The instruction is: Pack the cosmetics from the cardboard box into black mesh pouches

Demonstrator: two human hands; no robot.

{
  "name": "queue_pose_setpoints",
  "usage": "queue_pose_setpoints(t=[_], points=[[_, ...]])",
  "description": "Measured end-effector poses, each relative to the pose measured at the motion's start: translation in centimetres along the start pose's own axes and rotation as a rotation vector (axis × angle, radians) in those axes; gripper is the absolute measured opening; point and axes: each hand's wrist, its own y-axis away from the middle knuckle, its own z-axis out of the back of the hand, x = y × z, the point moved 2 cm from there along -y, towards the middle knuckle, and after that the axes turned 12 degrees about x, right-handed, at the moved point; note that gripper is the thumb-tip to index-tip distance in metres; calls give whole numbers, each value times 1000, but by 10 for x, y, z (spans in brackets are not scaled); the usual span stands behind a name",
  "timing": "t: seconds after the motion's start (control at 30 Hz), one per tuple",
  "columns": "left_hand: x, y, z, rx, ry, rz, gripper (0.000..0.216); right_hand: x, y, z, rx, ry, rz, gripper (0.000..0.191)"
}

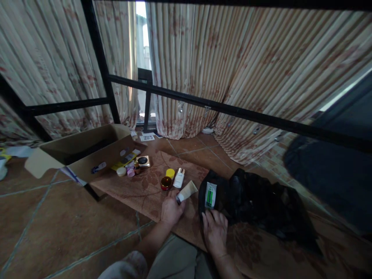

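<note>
My left hand [172,209] is closed on the cap end of a cream-coloured squeeze tube [188,190], which points up and to the right. With fingers bent, my right hand [215,229] grips the near edge of a black plastic bag [261,201]. Just beyond its fingertips, a white-and-green tube [210,195] lies against the bag's left end. Past my left hand stand a dark red jar [166,183] with a gold rim, a yellow round lid or jar [170,173] and a white bottle [179,178], which leans or lies next to them.
A cloth-covered low bench [151,193] carries these things. On its left are a small brown bottle [136,167], a pink jar [131,172], a cream round jar [121,171] and a gold-framed compact [143,161]. An open cardboard box [107,159] stands behind them; a black metal rail [186,99] crosses ahead.
</note>
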Motion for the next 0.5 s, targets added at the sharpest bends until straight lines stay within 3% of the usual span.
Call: queue_pose_setpoints(t=[0.5], points=[[0, -5, 1, -7, -83, -74, 31, 8, -5, 7, 59, -19, -55, 27]])
